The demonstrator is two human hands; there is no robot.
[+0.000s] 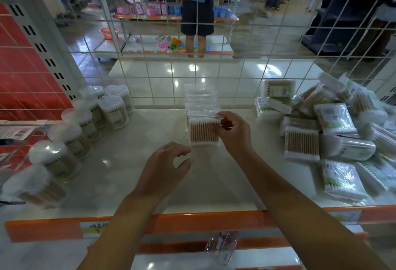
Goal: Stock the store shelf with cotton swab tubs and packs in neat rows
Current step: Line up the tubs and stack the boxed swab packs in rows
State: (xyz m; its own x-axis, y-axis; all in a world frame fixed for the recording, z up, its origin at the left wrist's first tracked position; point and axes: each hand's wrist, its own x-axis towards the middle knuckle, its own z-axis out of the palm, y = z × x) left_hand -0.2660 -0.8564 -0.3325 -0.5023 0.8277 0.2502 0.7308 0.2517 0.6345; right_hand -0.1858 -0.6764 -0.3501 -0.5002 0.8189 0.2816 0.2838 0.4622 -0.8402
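Lots of this is smeared: the tubs point(70, 136) running down the left of the frame blur worse toward the lower left corner, and the nearest one is basically a white-topped blob. The pile of packs point(325, 128) at the right edge is cut off by the frame, so no telling how far it goes. Labels on everything are unreadable.

Centre frame, a short row of clear swab packs point(201, 106) stands upright on the white shelf point(120, 175), lined up back toward the wire grid point(235, 72). The rear ones are see-through enough that I can't count them for sure, maybe four or five.

The right hand point(233, 132) pinches the top corner of the front pack point(203, 132), thumb and fingers curled on its plastic flap. The left hand point(165, 166) hovers just below and left of that pack, fingers loosely curved and spread from the thumb, holding nothing and not touching it.

Beyond the grid, upper middle, a person point(198, 12) stands cut off at the chest.
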